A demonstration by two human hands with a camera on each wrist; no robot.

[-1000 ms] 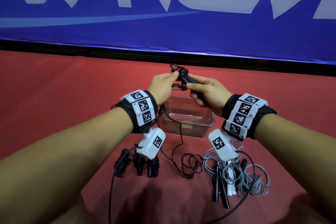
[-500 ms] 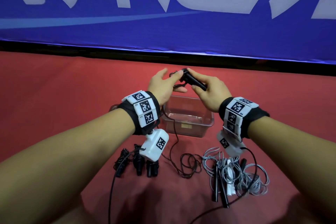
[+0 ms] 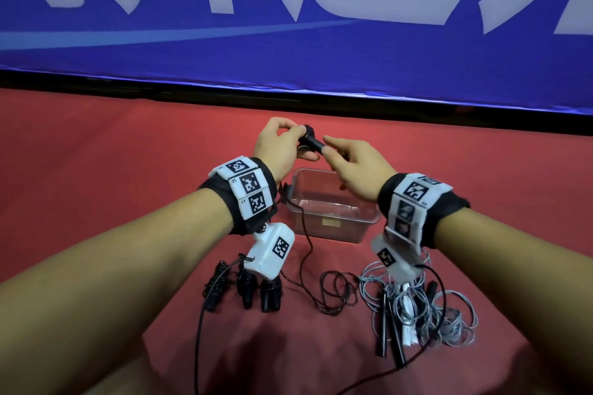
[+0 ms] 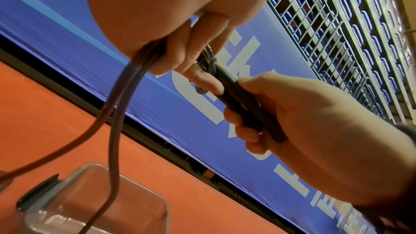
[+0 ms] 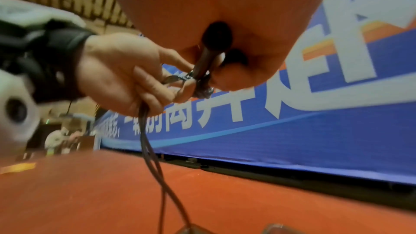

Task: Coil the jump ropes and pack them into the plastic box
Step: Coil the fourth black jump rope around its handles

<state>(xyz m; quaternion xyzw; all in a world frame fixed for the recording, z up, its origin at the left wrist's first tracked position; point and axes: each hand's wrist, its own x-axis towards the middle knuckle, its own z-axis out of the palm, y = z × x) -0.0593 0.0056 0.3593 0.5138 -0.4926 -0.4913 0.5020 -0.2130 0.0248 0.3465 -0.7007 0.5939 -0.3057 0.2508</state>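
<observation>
**A:** ok so from where I'm standing: three black bundles (image 3: 242, 287) already wound, sitting on the red mat on the left. Then the left hand (image 3: 278, 146), fingers curled, pinching the black cord (image 4: 117, 106) right at the tip of the handle (image 3: 313, 142). Looks like he's mid-coil on this rope, just starting the wraps round the handle.

**B:** yeah, and the right hand (image 3: 354, 170) is wrapped round the handle's other end, held above the plastic box (image 3: 333, 221). Box looks empty to me. Most of the cord trails down to a loose heap (image 3: 337, 290) on the mat, so next he needs to pull slack up and keep each turn tight, I'd guess.

**A:** the left wrist cam shows two strands running out of the fist, you don't get that from the head view.

**B:** and only the head view shows the grey rope tangle (image 3: 426, 311) on the right, not touched yet.
</observation>
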